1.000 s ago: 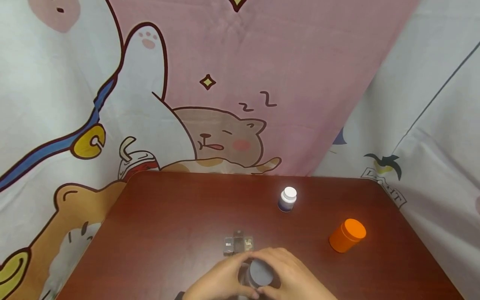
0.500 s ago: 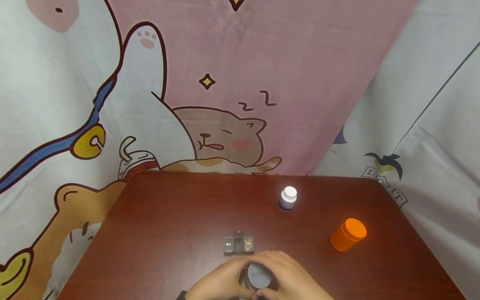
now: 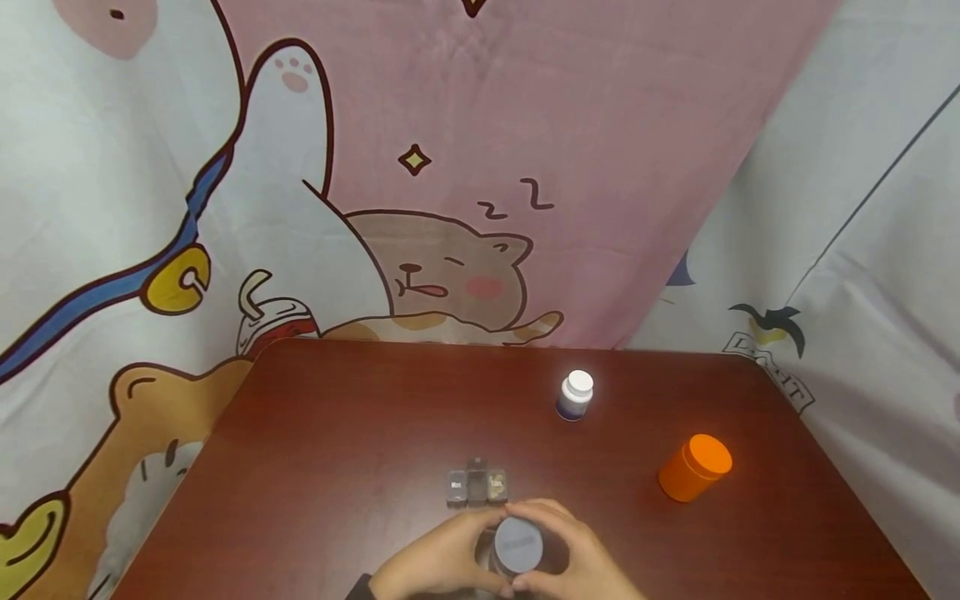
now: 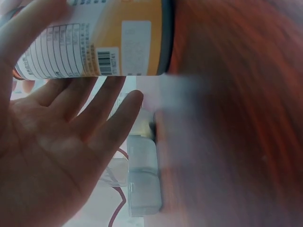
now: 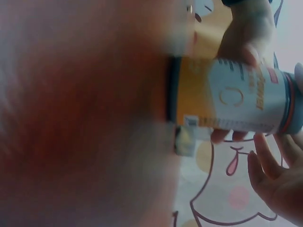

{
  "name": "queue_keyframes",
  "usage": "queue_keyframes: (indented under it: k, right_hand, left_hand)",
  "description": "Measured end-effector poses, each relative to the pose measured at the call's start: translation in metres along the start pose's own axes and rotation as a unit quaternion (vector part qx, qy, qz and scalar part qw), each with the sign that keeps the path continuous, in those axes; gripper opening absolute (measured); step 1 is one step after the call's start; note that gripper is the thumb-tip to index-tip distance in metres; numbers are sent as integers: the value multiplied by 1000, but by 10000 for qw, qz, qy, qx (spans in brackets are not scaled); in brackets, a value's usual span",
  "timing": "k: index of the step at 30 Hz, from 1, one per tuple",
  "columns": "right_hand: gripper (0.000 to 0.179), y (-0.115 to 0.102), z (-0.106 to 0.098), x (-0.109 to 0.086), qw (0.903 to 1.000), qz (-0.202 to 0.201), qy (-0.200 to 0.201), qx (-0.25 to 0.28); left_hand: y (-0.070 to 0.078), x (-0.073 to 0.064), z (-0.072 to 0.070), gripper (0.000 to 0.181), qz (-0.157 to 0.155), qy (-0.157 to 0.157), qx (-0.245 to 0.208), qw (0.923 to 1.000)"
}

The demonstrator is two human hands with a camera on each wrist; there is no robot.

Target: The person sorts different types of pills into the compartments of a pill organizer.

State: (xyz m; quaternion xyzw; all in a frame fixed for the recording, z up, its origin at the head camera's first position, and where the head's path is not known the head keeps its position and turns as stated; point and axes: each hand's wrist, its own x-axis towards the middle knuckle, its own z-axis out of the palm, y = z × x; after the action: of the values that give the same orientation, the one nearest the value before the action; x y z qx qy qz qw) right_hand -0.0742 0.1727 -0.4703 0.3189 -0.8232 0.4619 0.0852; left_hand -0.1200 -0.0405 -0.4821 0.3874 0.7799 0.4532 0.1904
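A supplement bottle with a grey lid stands between both hands at the table's front. Its orange and white label bears a barcode and, in the right wrist view, a large letter C. My left hand grips the bottle's body, thumb on the label and fingers behind it. At the lid end, my right hand curves its thumb and fingertips around the lid's rim. Just beyond the hands lies a small pill organizer with day-marked compartments; the one on its right has pale contents.
A white bottle with a dark blue lower part stands towards the back of the brown table. An orange jar is at the right. Cartoon-printed cloth hangs behind and beside the table.
My right hand has shifted slightly around the lid, and more of the lid's top shows. My left hand keeps its grip on the bottle. The other things stay put.
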Motion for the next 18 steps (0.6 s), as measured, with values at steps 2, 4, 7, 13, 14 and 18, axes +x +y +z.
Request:
queue_keyframes:
  k: [2, 4, 7, 13, 14, 18]
  right_hand:
    - [69, 2, 3, -1, 9997, -38, 60, 254]
    - [69, 4, 5, -2, 9992, -83, 111, 386]
    - [71, 5, 6, -2, 9983, -133, 118, 564]
    - [67, 7, 7, -2, 9991, -65, 171, 373]
    - [66, 7, 7, -2, 9993, -75, 177, 311]
    - [63, 9, 5, 1, 9996, -187, 145, 128]
  left_hand:
    - [-1, 0, 1, 71, 80, -27, -52, 10000]
    - [-2, 1, 2, 69, 170, -40, -96, 9998]
    - [-3, 2, 4, 65, 267, -10, -171, 9995]
    - [-6, 2, 4, 66, 405, 33, -168, 9990]
    - [-6, 2, 4, 66, 404, 24, -180, 9990]
    - [-6, 1, 3, 64, 395, -19, -233, 9989]
